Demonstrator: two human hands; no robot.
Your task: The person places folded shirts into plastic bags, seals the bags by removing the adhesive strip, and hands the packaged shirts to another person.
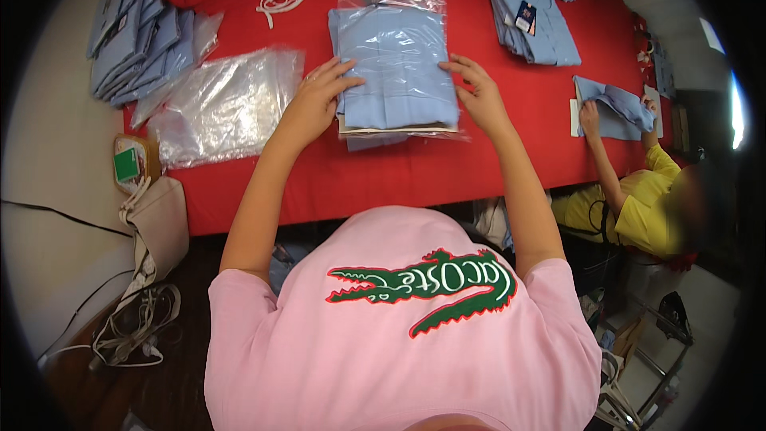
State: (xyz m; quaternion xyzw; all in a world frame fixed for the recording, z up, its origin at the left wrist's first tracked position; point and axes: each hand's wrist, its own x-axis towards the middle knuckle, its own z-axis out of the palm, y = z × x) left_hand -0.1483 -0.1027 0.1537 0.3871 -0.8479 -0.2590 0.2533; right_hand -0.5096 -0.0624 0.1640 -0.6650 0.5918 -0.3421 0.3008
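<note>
Stack of blue garments (132, 36) cut off at dark upper-left rim. Co-worker's face (692, 199) blurred. Card (399, 129) mostly hidden under folded blue shirt (396, 64).

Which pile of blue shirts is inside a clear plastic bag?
The folded blue shirt in the middle, between the left hand and right hand. The far-left stack and far-right pile lie bare on the red table.

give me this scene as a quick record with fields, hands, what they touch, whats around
left hand: flat on the left edge of the folded light-blue shirt in a clear plastic bag
right hand: pressing the bag's right edge
surface: red-covered table
left of the bag: pile of empty clear plastic bags, stack of folded blue shirts
far right: another person's hand folding a blue garment
</note>
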